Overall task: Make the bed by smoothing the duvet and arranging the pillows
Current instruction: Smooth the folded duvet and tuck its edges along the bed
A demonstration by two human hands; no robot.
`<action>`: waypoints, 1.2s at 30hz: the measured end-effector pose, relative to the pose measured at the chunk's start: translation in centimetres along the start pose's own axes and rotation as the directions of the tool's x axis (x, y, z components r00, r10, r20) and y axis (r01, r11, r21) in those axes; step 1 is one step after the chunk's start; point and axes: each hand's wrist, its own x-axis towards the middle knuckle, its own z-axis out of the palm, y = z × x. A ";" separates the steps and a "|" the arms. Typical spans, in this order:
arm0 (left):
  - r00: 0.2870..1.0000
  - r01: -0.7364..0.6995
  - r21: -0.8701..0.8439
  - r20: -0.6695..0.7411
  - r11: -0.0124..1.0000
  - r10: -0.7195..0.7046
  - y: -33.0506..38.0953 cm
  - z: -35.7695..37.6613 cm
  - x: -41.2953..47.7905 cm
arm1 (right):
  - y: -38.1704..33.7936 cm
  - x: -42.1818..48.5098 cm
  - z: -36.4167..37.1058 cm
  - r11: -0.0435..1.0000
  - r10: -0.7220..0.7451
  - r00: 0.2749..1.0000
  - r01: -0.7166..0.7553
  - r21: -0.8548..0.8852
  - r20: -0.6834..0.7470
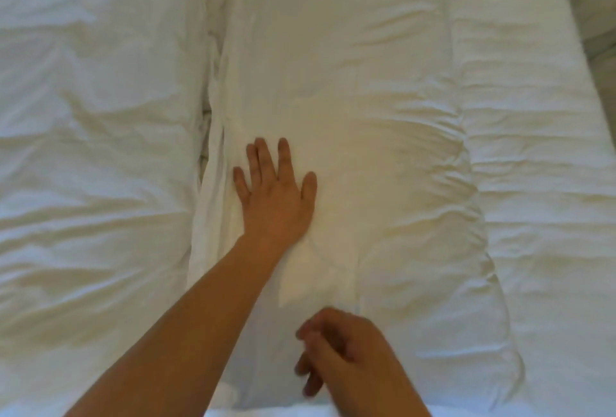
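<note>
- Right hand [336, 346] blurred at bottom edge, fingers curled; grasp cannot be told.
- One pillow [366, 116] centre frame, duvet [93, 150] just left.
- Left hand [275, 190] flat, fingers straight, pressing pillow.

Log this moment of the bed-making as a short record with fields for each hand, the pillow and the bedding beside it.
left hand: flat, fingers spread, palm down on the pillow near its left edge
right hand: low in view over the pillow's near end, fingers loosely curled, blurred, nothing seen in it
pillow: white, long, lies lengthwise mid-frame, lightly creased
rumpled bedding: white, puffy, left of the pillow
flatter bedding: white, right of the pillow, cross creases
</note>
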 end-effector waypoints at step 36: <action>0.894 0.374 -0.562 0.006 0.738 -0.448 0.5 -6.7 32.1 | -9.2 35.9 -26.4 0.637 -0.500 0.767 0.012 -0.770 -0.402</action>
